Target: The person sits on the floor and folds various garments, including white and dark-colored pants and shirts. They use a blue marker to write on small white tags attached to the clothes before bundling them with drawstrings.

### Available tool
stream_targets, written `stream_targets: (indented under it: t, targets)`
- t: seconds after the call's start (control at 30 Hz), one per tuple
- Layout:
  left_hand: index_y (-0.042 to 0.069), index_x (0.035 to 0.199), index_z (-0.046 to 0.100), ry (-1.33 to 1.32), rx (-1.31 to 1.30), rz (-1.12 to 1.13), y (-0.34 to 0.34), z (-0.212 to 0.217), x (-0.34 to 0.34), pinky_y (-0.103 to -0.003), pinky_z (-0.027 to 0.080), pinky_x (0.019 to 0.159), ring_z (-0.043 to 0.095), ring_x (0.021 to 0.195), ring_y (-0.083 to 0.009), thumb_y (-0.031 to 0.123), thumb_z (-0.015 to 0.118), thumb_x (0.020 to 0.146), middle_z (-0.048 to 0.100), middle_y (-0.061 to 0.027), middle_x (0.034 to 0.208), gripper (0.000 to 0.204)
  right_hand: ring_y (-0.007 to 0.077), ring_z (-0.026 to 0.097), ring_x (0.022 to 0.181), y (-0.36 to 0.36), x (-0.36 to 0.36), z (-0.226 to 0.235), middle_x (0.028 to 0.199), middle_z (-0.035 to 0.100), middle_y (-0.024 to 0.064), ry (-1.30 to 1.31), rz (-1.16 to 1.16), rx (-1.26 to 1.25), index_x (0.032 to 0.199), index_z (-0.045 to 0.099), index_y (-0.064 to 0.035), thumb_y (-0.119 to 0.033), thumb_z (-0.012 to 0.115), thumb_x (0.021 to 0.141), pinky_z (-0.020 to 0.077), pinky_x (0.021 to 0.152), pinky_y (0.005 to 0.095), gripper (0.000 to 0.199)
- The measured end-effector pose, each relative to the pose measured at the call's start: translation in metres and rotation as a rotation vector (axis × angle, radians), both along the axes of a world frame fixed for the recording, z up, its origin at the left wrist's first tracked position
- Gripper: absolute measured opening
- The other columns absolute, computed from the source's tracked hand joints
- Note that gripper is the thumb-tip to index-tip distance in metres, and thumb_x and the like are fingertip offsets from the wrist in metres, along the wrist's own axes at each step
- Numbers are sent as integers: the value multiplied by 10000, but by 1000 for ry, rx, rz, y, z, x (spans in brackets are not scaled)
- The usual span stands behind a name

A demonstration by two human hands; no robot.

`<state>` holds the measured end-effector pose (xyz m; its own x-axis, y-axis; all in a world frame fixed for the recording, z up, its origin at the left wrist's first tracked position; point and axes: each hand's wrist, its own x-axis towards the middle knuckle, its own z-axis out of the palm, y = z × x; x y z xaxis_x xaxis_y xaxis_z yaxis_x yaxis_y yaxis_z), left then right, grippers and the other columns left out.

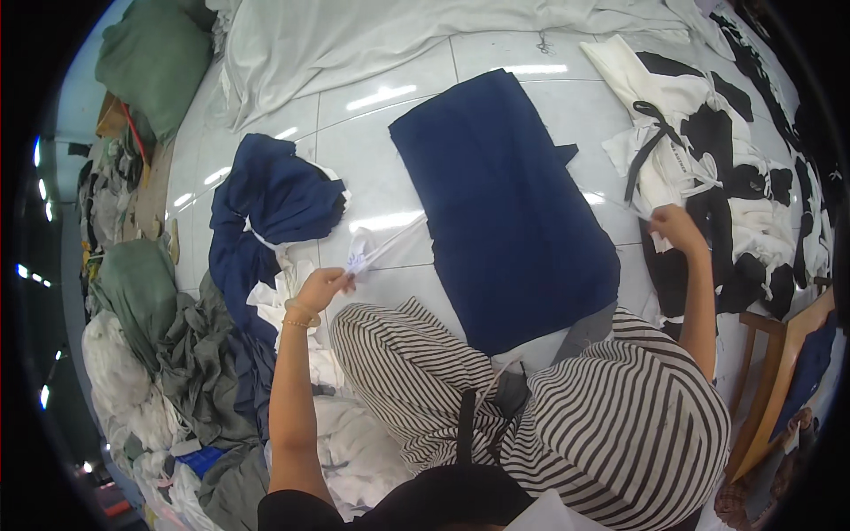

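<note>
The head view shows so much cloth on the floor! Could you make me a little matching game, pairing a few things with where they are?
Things:
1. flat navy cloth
2. crumpled navy garment
3. black and white pile
4. white strip

Places:
A. by the right hand
B. pinched in the left hand
C. spread out on the tiles in the middle
D. bunched up left of the middle

Pairs: 1-C, 2-D, 3-A, 4-B

Glossy white tiled floor (372, 115); wooden chair (779, 354) at right.
</note>
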<state>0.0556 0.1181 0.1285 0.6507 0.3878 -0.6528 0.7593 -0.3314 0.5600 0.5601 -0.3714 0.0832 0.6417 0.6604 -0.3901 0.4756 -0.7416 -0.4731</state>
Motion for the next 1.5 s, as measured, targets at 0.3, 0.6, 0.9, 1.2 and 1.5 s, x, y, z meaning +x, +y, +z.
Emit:
stream_targets:
  t: [0.3, 0.6, 0.9, 1.2, 1.5]
  targets:
    - [109, 983, 529, -1001, -445, 908, -10, 46, -38, -413, 454, 1032, 501, 731, -84, 212, 481, 1026, 435, 39, 737, 122, 113, 452, 584, 13, 59, 113, 588, 519, 66, -267, -67, 126, 751, 638, 34, -165, 602, 864, 344, 550, 297, 232]
    - [121, 1047, 515, -1251, -468, 626, -30, 113, 47, -310, 430, 855, 437, 771, -113, 249, 479, 1035, 440, 14, 866, 133, 92, 501, 712, 76, 62, 204, 735, 580, 8, -431, -62, 655, 867, 618, 19, -247, 553, 959, 400, 679, 258, 289]
    - [-13, 1146, 607, -947, -386, -64, -117, 159, 246, -227, 445, 652, 574, 759, -98, 152, 447, 1004, 644, -59, 934, 271, 313, 503, 1012, 289, -86, 260, 988, 583, 107, -394, 711, 1076, 823, 705, -48, -203, 683, 827, 420, 880, 390, 157]
    - [59, 934, 628, -1036, -463, 291, -95, 141, 267, -202, 302, 556, 389, 605, -63, 247, 492, 1022, 609, -24, 831, 247, 207, 565, 1017, 252, -72, 63, 1065, 608, 102, 502, 122, 938, 1282, 526, -24, -152, 505, 945, 445, 923, 321, 361]
    - [28, 823, 715, -570, 731, 142, -38, 185, 300, -343, 481, 573, 597, 606, -194, 242, 550, 934, 653, -117, 743, 292, 375, 668, 926, 255, -90, 6, 923, 682, 229, -79, -153, 345, 1031, 598, -7, -215, 453, 965, 506, 792, 492, 262]
